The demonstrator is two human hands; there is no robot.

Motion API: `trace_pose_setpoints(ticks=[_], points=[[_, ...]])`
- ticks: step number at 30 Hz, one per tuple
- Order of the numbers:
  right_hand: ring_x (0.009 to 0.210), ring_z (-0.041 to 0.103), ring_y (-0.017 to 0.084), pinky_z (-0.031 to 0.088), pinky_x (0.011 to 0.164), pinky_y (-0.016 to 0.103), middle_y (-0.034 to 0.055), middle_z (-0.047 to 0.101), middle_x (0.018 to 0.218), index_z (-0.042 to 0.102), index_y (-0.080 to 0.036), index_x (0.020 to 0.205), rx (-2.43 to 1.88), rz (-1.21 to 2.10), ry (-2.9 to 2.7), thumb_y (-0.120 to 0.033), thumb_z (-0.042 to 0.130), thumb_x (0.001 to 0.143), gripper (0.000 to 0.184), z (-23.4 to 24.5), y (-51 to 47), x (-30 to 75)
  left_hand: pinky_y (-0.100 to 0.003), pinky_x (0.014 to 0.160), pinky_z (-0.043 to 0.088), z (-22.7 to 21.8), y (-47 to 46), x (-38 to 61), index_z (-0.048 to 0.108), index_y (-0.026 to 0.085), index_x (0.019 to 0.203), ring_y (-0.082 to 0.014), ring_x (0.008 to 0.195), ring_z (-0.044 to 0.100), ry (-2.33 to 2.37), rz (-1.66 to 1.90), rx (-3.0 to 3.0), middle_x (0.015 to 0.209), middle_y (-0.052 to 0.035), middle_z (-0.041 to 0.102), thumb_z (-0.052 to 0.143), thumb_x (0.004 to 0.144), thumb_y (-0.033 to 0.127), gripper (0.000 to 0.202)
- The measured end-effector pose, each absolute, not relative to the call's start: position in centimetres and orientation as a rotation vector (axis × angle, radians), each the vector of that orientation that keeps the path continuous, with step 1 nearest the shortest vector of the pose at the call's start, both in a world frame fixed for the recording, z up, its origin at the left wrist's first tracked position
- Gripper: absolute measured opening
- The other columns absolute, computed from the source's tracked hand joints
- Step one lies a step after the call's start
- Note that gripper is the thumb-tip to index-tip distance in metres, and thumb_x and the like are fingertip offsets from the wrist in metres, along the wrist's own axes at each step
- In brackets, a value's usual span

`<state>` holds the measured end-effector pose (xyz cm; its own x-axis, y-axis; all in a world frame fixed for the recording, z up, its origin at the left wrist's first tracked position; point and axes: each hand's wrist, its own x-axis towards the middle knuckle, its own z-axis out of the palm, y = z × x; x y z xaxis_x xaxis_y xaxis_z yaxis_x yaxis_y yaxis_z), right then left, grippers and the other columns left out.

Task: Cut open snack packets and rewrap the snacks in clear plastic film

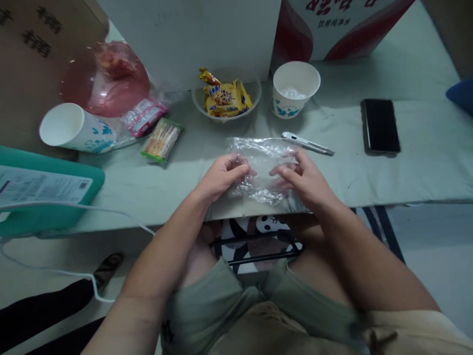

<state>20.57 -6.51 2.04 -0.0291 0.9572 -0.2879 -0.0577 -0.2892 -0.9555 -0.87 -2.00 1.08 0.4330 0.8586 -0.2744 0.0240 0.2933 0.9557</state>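
One clear plastic sheet [261, 154] is seen at the tabletop's [424, 172] near edge, between left hand [222, 176] and right hand [305, 176]. Right fingers are spread apart; left fingers' grip cannot be told.

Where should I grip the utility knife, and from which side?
Likely by the white handle, the left end of the utility knife. Bring the right hand from above and the near side, and pinch across the handle's long edges: the knife lies flat by the far right corner of the clear plastic. Avoid the grey right end; whether its blade is out is too small to tell.
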Motion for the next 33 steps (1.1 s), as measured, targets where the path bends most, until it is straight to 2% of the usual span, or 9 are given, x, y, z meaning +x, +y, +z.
trace_pose_setpoints(ticks=[4, 8, 13, 15, 18, 21, 26, 30, 33], points=[[0.055, 0.055, 0.011, 0.046, 0.047, 0.026, -0.0009, 0.067, 0.074, 0.065, -0.022, 0.082, -1.377, 1.424, -1.119, -0.037, 0.080, 0.069, 0.025, 1.8, -6.4, 20.8, -0.020, 0.039, 0.035, 0.9, -2.0, -0.9, 0.061, 0.023, 0.102, -0.0080, 0.038, 0.047, 1.007, 0.713, 1.091, 0.051, 0.0085, 0.052, 0.076, 0.079, 0.036, 0.031], [0.056, 0.050, 0.008, 0.043, 0.048, 0.027, 0.0012, 0.073, 0.106, 0.067, -0.025, 0.080, -1.250, 1.342, -0.981, -0.035, 0.078, 0.067, 0.019, 1.6, -6.3, 20.9, -0.021, 0.036, 0.033, 1.1, -1.7, -1.6, 0.063, 0.025, 0.092, -0.0090, 0.036, 0.044, 0.907, 0.789, 0.964, 0.049, 0.0075, 0.051, 0.077, 0.071, 0.038, 0.028], [0.079, 0.064, 0.019, 0.048, 0.059, 0.032, 0.0064, 0.072, 0.092, 0.065, -0.023, 0.060, -1.190, 1.168, -1.002, -0.037, 0.063, 0.077, 0.022, 1.6, -6.2, 21.1, -0.028, 0.046, 0.044, 1.4, -1.2, -2.3, 0.063, 0.020, 0.069, -0.0142, 0.052, 0.056, 0.838, 0.806, 1.039, 0.061, -0.0033, 0.060, 0.059, 0.077, 0.062, 0.043], [0.093, 0.066, 0.022, 0.050, 0.066, 0.033, 0.0075, 0.070, 0.092, 0.066, -0.023, 0.061, -1.241, 1.033, -1.047, -0.041, 0.061, 0.084, 0.029, 1.3, -6.1, 21.3, -0.025, 0.048, 0.041, 1.2, -1.2, -2.3, 0.065, 0.019, 0.072, -0.0111, 0.054, 0.053, 0.896, 0.808, 1.190, 0.065, -0.0018, 0.059, 0.070, 0.074, 0.054, 0.036], [0.095, 0.065, 0.019, 0.052, 0.075, 0.032, 0.0039, 0.068, 0.118, 0.071, -0.026, 0.089, -1.358, 0.929, -1.036, -0.039, 0.078, 0.074, 0.021, 0.7, -5.8, 21.3, -0.022, 0.053, 0.041, 0.7, -1.4, -2.1, 0.064, 0.019, 0.084, -0.0072, 0.058, 0.049, 0.926, 0.794, 1.325, 0.075, 0.0019, 0.059, 0.083, 0.066, 0.028, 0.027], [0.090, 0.065, 0.019, 0.052, 0.075, 0.032, 0.0032, 0.069, 0.115, 0.064, -0.030, 0.113, -1.365, 1.109, -0.974, -0.037, 0.089, 0.059, 0.060, 0.5, -5.5, 21.2, -0.023, 0.058, 0.046, 0.3, -1.4, -1.8, 0.060, 0.021, 0.093, -0.0081, 0.064, 0.054, 0.848, 0.823, 1.307, 0.089, 0.0004, 0.061, 0.080, 0.068, 0.024, 0.032], [0.062, 0.050, 0.013, 0.042, 0.061, 0.030, -0.0030, 0.057, 0.066, 0.063, -0.022, 0.076, -1.499, 1.185, -1.129, -0.037, 0.079, 0.069, 0.023, 1.4, -5.7, 20.7, -0.024, 0.072, 0.050, -0.2, -0.7, -1.7, 0.056, 0.026, 0.103, -0.0137, 0.087, 0.061, 1.175, 1.217, 1.407, 0.103, -0.0011, 0.060, 0.075, 0.069, 0.018, 0.040], [0.071, 0.057, 0.016, 0.045, 0.070, 0.033, -0.0006, 0.066, 0.077, 0.063, -0.024, 0.076, -1.544, 0.831, -1.236, -0.033, 0.073, 0.073, 0.014, 1.9, -6.2, 19.9, -0.030, 0.085, 0.051, 0.0, -1.9, -0.5, 0.058, 0.022, 0.089, -0.0171, 0.092, 0.061, 1.404, 1.329, 1.596, 0.091, -0.0018, 0.062, 0.067, 0.083, 0.025, 0.011], [0.082, 0.062, 0.019, 0.049, 0.078, 0.035, 0.0018, 0.072, 0.092, 0.063, -0.024, 0.080, -1.432, 0.910, -1.257, -0.035, 0.072, 0.076, 0.015, 1.6, -6.6, 18.9, -0.036, 0.100, 0.050, -0.2, -3.4, 1.2, 0.062, 0.021, 0.109, -0.0218, 0.111, 0.065, 1.162, 1.121, 1.607, 0.114, -0.0082, 0.070, 0.070, 0.086, 0.038, 0.030]])
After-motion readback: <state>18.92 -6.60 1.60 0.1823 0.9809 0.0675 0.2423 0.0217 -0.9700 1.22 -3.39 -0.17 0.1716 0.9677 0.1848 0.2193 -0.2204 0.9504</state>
